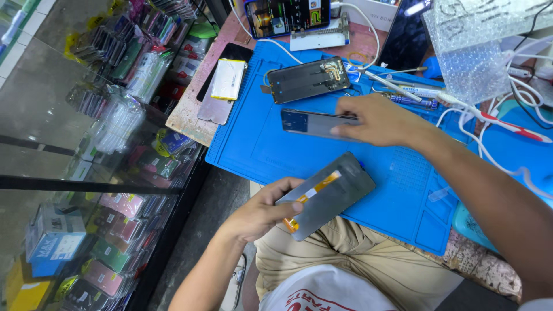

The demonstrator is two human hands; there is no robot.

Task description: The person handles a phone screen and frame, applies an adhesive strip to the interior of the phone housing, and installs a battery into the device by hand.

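Note:
My left hand (259, 212) grips a dark phone screen panel (334, 193) with an orange flex strip, held tilted above my lap at the near edge of the blue work mat (253, 144). My right hand (377, 120) rests on a second dark phone screen (305, 122) lying flat on the mat, fingers over its right end. Further back on the mat lies an opened phone body (308, 79), its insides facing up.
A flat battery (227, 79) and a grey back plate (214, 109) sit at the mat's left. A lit phone (286, 16) stands at the back. Tweezers and screwdrivers (403, 92), white cables (489, 144) and bubble wrap (478, 52) are at right. A glass display case (86, 144) fills the left.

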